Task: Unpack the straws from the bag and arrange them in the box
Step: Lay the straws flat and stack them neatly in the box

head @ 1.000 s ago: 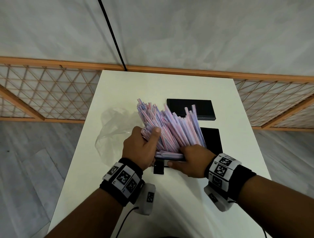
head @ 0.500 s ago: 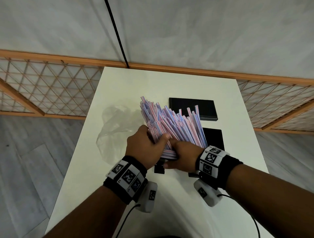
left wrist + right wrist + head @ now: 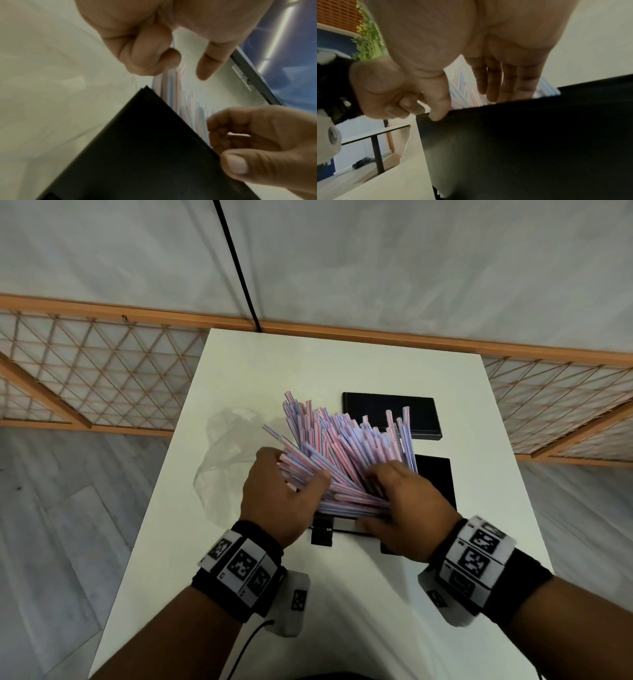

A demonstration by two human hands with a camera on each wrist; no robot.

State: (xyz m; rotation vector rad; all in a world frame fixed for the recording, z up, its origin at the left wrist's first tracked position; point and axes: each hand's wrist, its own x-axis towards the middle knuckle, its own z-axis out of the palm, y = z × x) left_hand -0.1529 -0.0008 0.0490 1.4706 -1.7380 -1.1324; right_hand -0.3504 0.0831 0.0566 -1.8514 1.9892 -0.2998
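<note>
A thick bundle of pink, blue and white striped straws stands fanned out in the black box at the middle of the white table. My left hand grips the bundle's left side, thumb across the top and fingers curled beneath. My right hand lies on the straws from the right, fingers straight against them and thumb on the box rim. The straws' lower ends are hidden inside the box.
The crumpled clear plastic bag lies on the table left of the box. A flat black lid rests behind the box. A small black piece sits at the box's near left corner. A wooden lattice railing runs behind the table.
My right hand has moved from the bundle's near end up onto the straws. The left hand holds on, and the bundle has spread wider and leaned left.
</note>
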